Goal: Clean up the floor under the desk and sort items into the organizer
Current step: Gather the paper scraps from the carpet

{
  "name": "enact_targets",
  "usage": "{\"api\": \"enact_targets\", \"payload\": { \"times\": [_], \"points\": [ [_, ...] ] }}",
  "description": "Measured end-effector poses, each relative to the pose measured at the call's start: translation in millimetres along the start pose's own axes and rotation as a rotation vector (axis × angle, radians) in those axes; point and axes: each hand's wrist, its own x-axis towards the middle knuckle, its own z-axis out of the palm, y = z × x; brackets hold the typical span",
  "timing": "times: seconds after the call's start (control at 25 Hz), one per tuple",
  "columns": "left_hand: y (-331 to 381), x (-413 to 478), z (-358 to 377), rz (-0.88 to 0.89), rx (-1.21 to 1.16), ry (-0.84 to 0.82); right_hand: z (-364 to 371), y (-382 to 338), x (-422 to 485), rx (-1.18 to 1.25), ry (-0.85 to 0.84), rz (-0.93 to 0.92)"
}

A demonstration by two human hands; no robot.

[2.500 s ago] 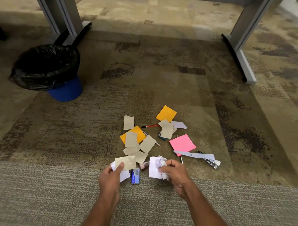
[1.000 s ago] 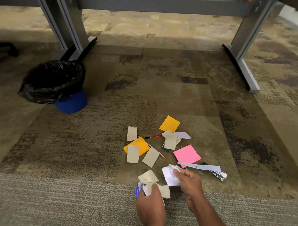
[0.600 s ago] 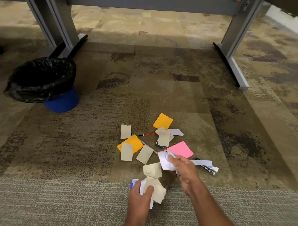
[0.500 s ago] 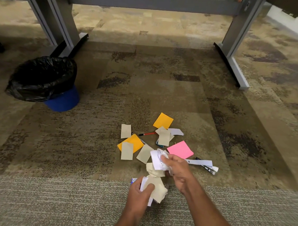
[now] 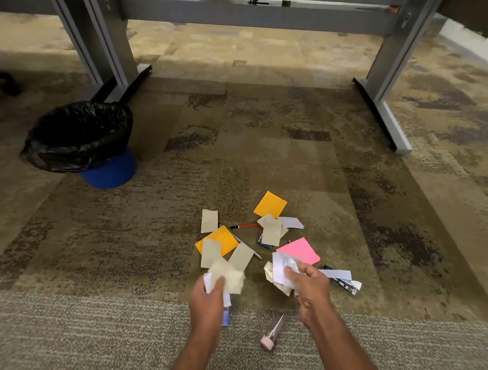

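Loose paper lies on the carpet under the desk: two orange sticky notes (image 5: 270,204), a pink sticky note (image 5: 298,250), several beige slips (image 5: 209,220), a white strip (image 5: 335,273) and a red pen (image 5: 244,226). My left hand (image 5: 207,299) is shut on a bunch of beige and white paper scraps (image 5: 229,275). My right hand (image 5: 311,288) grips crumpled white paper (image 5: 281,269) just in front of the pink note. A small clear tube with a pink cap (image 5: 271,333) lies between my wrists. A blue item (image 5: 226,318) shows beside my left hand.
A blue bin with a black liner (image 5: 80,138) stands at the left. Grey desk legs rise at the back left (image 5: 114,53) and back right (image 5: 387,87), with a crossbar between them. A dark clip-like item (image 5: 344,284) lies right of my right hand.
My left hand has lifted its scraps and moved left, away from the right hand. The tube with the pink cap is now uncovered on the carpet. The right hand holds more paper.
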Motion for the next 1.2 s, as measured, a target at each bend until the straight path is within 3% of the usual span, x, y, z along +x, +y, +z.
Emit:
{"api": "enact_targets", "payload": {
  "times": [0.12,0.36,0.76,1.0,1.2],
  "points": [
    [11,39,-2,-0.021,-0.015,0.137,-11,3,-3,-0.005,-0.004,0.019],
    [17,73,13,-0.032,0.235,0.124,-27,9,-8,-0.039,-0.026,0.022],
    [11,85,28,-0.135,0.353,0.276,-17,13,-21,-0.051,-0.069,0.078],
    [32,66,37,-0.13,0.605,0.283,-22,15,-26,-0.067,-0.089,0.083],
    [24,75,38,-0.131,0.57,0.259,-24,10,-31,-0.064,-0.089,0.088]
  ]
}}
